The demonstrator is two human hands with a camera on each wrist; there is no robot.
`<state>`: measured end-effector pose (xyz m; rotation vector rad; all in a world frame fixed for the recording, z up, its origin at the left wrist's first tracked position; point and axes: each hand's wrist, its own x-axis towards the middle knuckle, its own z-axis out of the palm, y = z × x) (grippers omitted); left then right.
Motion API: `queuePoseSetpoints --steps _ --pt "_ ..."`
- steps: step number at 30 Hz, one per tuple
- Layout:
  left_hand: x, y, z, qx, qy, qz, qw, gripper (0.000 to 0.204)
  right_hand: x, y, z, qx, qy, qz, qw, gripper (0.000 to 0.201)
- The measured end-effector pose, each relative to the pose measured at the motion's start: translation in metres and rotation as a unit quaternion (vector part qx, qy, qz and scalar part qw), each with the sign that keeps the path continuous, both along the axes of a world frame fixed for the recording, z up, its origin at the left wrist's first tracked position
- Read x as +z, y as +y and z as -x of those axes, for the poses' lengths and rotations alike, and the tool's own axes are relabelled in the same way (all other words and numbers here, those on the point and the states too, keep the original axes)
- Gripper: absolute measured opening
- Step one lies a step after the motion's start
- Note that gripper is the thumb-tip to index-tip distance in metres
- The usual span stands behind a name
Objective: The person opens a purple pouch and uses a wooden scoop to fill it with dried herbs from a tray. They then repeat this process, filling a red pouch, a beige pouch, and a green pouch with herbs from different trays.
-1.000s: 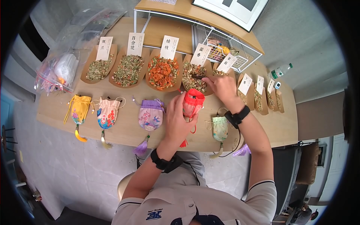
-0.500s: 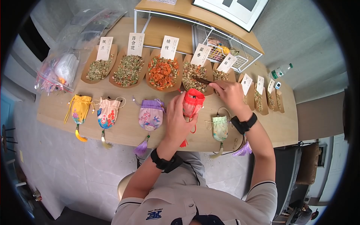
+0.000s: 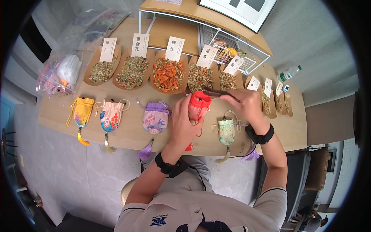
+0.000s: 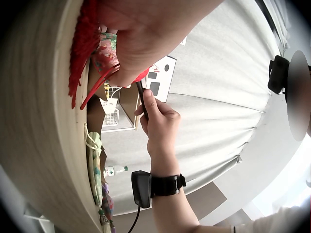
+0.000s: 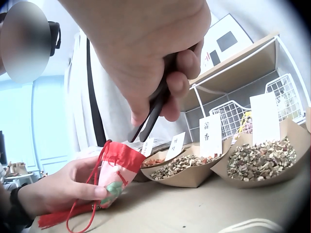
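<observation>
My left hand point(image 3: 182, 125) holds a small red drawstring pouch point(image 3: 199, 107) upright near the table's front, its mouth spread open. In the right wrist view the pouch point(image 5: 116, 170) shows a red collar, a pink body with green, and a red cord. My right hand point(image 3: 247, 104) grips a slim dark brown tool point(image 3: 218, 92), its tip right at the pouch mouth. Two narrow dark strips of the tool point(image 5: 153, 116) show in the right wrist view; what lies on its tip is hidden. Behind the pouch sits a paper tray of dried herbs point(image 3: 201, 79).
More paper trays of herbs, such as one with orange pieces point(image 3: 168, 75), line the back with label cards. Yellow point(image 3: 83, 112), pink point(image 3: 112, 116), purple point(image 3: 155, 118) and green point(image 3: 226, 131) pouches lie along the front. A wooden shelf point(image 3: 174, 33) and plastic bags point(image 3: 77, 46) stand behind.
My right hand has moved right and toward me, bringing the tool out of the herb tray to the pouch mouth. The left hand and the pouch stay in place.
</observation>
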<state>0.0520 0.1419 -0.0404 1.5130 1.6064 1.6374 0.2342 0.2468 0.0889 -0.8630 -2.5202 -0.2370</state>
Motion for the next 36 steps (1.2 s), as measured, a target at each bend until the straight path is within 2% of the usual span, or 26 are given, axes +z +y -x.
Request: queuePoseSetpoints --steps 4,7,12,16,22,28,36 --pt "-0.003 0.002 -0.001 0.016 0.021 -0.012 1.000 0.088 -0.001 0.022 0.001 -0.103 -0.055 0.017 0.993 0.031" --pt "-0.002 0.001 0.000 0.017 0.025 -0.017 0.999 0.088 -0.021 0.051 -0.001 -0.174 -0.097 0.033 0.979 0.035" --pt "0.001 0.000 0.000 0.014 0.023 -0.008 1.000 0.088 -0.033 0.089 0.004 -0.178 -0.096 0.057 0.978 0.039" --pt "0.000 0.000 0.000 0.008 0.013 0.003 1.000 0.088 -0.030 0.091 0.013 -0.206 -0.102 0.107 0.967 0.038" --pt "-0.001 0.000 -0.001 0.009 0.012 -0.004 1.000 0.088 -0.028 0.082 0.020 -0.160 -0.099 0.137 0.972 0.036" --pt "-0.003 0.001 -0.001 0.015 0.016 -0.019 1.000 0.088 -0.036 0.083 0.018 -0.103 -0.115 0.098 0.983 0.035" --pt "-0.003 0.001 -0.001 0.011 0.014 -0.010 1.000 0.089 -0.041 0.081 0.017 -0.086 -0.126 0.087 0.984 0.036"
